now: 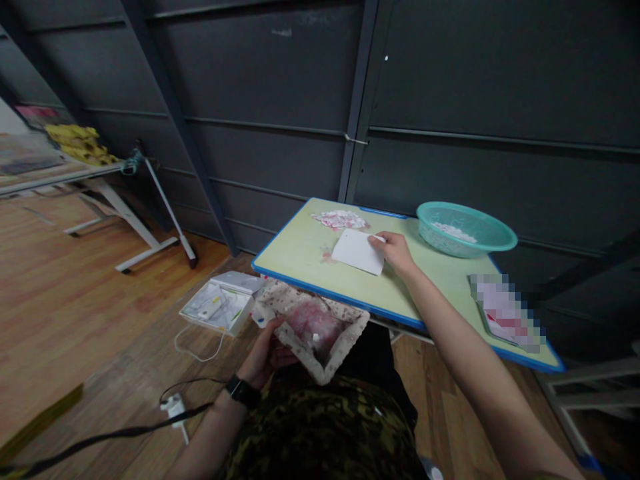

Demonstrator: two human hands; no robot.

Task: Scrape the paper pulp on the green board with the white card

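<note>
My right hand (396,253) reaches over the pale green table (300,250) and pinches the right edge of a white card (358,251) lying flat on it. My left hand (265,357) sits low in front of my lap, fingers curled around the side of a cream fabric basket (320,333) with a dotted pattern; pink and white scraps lie inside it. A black watch is on my left wrist. A small heap of pink and white pieces (340,219) lies on the table just beyond the card.
A teal plastic bowl (465,228) with white bits stands at the table's back right. A blurred flat item (505,312) lies near the right front edge. On the wooden floor are an open white box (220,303), cables and a white plug (174,405). Another table (75,173) stands far left.
</note>
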